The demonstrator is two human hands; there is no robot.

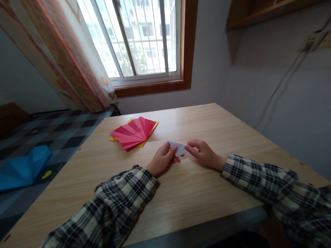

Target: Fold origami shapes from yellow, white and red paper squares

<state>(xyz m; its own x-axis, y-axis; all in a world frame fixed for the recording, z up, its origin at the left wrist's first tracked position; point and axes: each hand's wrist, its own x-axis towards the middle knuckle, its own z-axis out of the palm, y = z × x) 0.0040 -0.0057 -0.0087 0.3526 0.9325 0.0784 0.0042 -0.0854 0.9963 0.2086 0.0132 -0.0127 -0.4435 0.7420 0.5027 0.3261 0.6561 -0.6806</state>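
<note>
Both hands are at work over the middle of the bench [181, 193], and between them sits a small piece of white paper [178, 147], already folded down to a pointed, wedge-like shape. The left hand [162, 159] is closed on the paper's near-left end, thumb on top, fingers tucked under. The right hand [204, 153] pinches the opposite tip between thumb and forefinger, the other fingers curled loosely. The paper is held just off the wood, or barely resting on it; I can't tell which from this angle.

By the look of it, this is a folding job midway through: the sheet is compact, a crease is being set or lined up, and both hands are steadying it. The next move, as I judge it, calls for keeping the two edges matched while one finger runs along the fold to press it flat, and the bench right below gives a firm surface for that.

Well apart, toward the far-left corner, lies a red pleated fan [134, 132] spread open on top of a yellow sheet [113, 138], untouched. Off the bench on the left, a blue folded paper piece [23, 168] rests on the patterned bed cover [64, 131]. Plaid sleeves cover both forearms.
</note>
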